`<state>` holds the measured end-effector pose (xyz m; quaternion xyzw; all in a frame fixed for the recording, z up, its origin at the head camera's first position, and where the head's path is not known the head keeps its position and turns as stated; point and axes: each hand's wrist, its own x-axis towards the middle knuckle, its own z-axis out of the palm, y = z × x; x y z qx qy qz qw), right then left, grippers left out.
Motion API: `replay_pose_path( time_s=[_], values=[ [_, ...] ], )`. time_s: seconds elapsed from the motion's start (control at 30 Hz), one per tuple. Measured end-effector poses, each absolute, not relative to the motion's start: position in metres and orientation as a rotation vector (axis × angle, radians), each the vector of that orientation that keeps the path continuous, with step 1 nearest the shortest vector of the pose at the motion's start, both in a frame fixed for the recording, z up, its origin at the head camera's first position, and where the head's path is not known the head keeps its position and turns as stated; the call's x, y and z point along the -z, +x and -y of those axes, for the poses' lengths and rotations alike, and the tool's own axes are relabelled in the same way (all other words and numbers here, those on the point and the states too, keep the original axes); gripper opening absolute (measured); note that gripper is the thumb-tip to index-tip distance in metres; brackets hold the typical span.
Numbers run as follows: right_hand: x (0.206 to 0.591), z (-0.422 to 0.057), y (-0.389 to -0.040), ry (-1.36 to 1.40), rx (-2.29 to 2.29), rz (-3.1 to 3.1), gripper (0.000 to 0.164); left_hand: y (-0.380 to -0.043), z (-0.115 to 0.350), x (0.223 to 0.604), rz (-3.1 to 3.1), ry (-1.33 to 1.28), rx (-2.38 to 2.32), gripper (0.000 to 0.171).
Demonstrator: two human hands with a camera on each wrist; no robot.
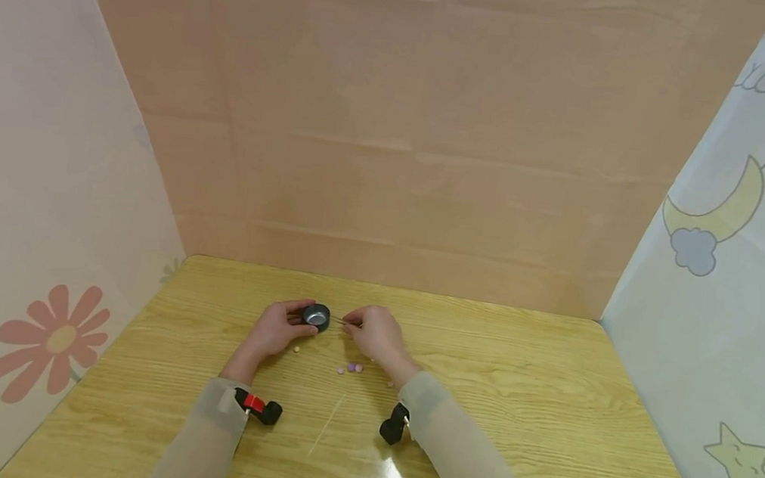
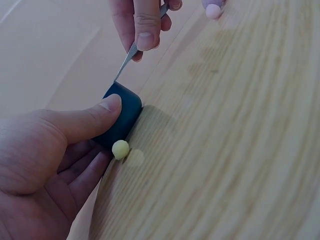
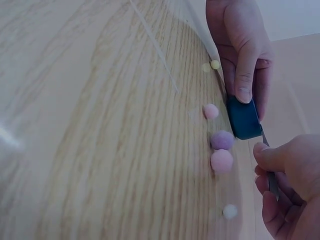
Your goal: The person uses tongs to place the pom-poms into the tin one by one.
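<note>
A small round cup [image 1: 316,317], dark blue outside and silvery inside, stands on the table toward the back. My left hand [image 1: 275,330] grips it from the left, thumb on the near side and fingers behind. From the right, my right hand [image 1: 377,337] pinches slim metal tweezers [image 2: 123,65], whose tips reach the cup's rim; whether they hold anything is hidden. Beside the cup, near the left fingers, lies a yellow pom-pom [image 2: 120,149]. Closer to me are a purple pom-pom [image 3: 221,140], a pink pom-pom [image 3: 221,161] touching it, and a smaller pink pom-pom [image 3: 210,111].
A whitish pom-pom [image 3: 230,211] lies farther right on the wooden table [image 1: 518,403]. A pale straight line [image 1: 327,425] runs across the tabletop in front. A brown backdrop [image 1: 405,135] rises behind, with printed panels left and right.
</note>
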<state>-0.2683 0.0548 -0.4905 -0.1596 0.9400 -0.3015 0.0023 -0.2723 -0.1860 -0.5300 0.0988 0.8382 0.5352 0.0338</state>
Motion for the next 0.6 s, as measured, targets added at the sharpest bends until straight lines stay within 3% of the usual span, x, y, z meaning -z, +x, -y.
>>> replay_pose_path(
  time_s=[0.6],
  values=[
    [0.494, -0.108, -0.240, -0.626, 1.217, -2.895, 0.013, -0.271, 0.187, 0.531, -2.589, 0.290, -1.636, 0.061]
  ],
)
